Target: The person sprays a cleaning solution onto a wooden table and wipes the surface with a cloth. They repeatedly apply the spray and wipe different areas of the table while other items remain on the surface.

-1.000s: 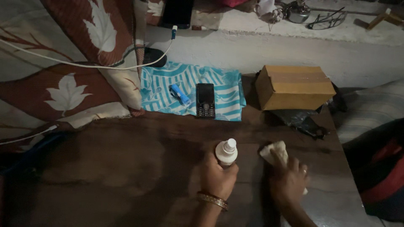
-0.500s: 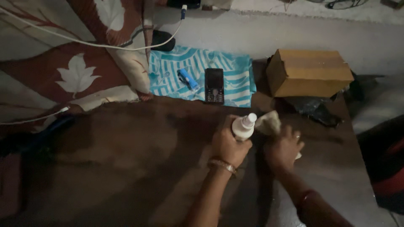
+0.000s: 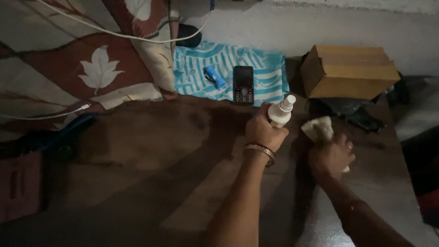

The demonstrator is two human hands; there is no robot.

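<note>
From the head camera, the left hand [image 3: 261,132] is clamped on a white spray bottle [image 3: 280,112], now carried farther up the dark counter [image 3: 151,155] toward the keypad phone [image 3: 243,84] on the striped cloth [image 3: 224,64]. The right hand [image 3: 330,155] has followed (staying beside it), fingers closed on a pale rag [image 3: 318,128] pressed near the cardboard box [image 3: 350,71], so both hands now work the counter's far edge.

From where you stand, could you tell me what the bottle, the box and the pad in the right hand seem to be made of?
The white bottle in the left hand looks like smooth matte plastic, with a moulded nozzle cap. The brown box looks like cardboard: dull, with a taped seam. The pale pad in the right hand looks like soft cloth or sponge, crumpled; the dim light leaves it open.
</note>
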